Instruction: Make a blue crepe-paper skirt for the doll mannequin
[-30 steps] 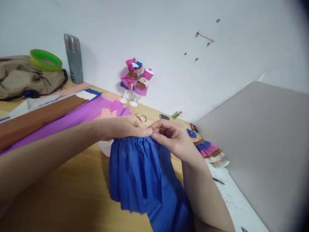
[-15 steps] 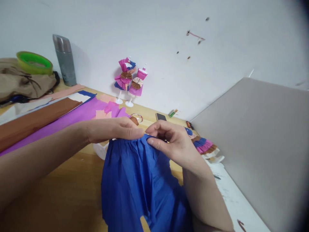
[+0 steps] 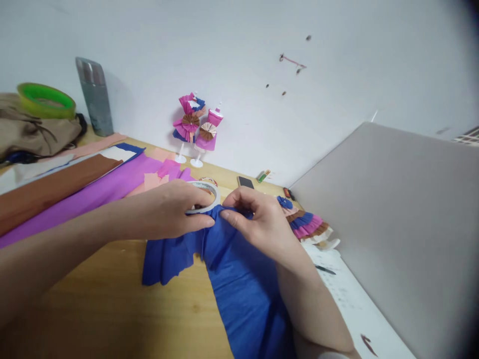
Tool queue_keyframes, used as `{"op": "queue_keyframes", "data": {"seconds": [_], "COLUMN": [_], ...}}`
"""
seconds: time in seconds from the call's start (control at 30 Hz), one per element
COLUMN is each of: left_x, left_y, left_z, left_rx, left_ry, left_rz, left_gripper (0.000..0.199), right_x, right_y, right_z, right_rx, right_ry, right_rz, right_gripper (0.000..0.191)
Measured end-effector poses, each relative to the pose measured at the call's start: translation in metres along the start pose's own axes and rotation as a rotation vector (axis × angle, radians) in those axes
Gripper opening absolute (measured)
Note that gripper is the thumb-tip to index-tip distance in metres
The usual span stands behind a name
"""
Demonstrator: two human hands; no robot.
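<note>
A sheet of blue crepe paper, gathered along its upper edge, hangs between my hands and spreads over the table. My left hand is closed at that edge, a finger inside a white roll of tape and the thumb against the paper. Close beside it, my right hand pinches the gathered edge between thumb and fingers. Part of the paper lies behind my right forearm.
Brown crepe paper and purple crepe paper lie at left. Two small dressed stands are by the wall. A phone, layered ruffled piece, pen and grey panel are right. A bottle stands back left.
The tape roll now shows upright in my left hand. The blue paper's left part has swung back and flattened, baring more table. My right hand keeps its pinch.
</note>
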State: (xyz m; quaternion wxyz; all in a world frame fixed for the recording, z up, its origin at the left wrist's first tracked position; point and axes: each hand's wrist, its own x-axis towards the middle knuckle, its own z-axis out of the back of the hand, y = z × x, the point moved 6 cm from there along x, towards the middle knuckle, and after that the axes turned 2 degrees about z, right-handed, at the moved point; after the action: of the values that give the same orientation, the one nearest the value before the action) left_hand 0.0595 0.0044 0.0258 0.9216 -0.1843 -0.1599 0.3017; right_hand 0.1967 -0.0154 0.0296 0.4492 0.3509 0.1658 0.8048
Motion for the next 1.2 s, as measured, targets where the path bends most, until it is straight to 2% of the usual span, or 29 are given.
{"op": "queue_keyframes", "data": {"seconds": [0.3, 0.63, 0.8, 0.93, 1.2], "left_x": [0.001, 0.000, 0.000, 0.003, 0.004], "left_y": [0.000, 0.001, 0.001, 0.005, 0.006], "left_z": [0.000, 0.001, 0.000, 0.000, -0.001], "left_rx": [0.012, 0.041, 0.054, 0.083, 0.094], "left_ry": [-0.055, -0.063, -0.058, -0.079, -0.055], "left_rz": [-0.070, -0.011, -0.017, -0.017, 0.002], "left_gripper": [0.026, 0.030, 0.029, 0.029, 0.029], "right_x": [0.001, -0.002, -0.002, 0.000, 0.001], "right_y": [0.008, 0.012, 0.011, 0.007, 0.009], "right_z": [0.000, 0.000, -0.005, -0.003, -0.004], "right_rx": [-0.020, 0.012, 0.075, 0.047, 0.047], "right_ry": [-0.006, 0.005, 0.061, 0.002, 0.005], "right_rz": [0.066, 0.075, 0.105, 0.062, 0.059], "right_gripper": [0.012, 0.014, 0.011, 0.009, 0.014]}}
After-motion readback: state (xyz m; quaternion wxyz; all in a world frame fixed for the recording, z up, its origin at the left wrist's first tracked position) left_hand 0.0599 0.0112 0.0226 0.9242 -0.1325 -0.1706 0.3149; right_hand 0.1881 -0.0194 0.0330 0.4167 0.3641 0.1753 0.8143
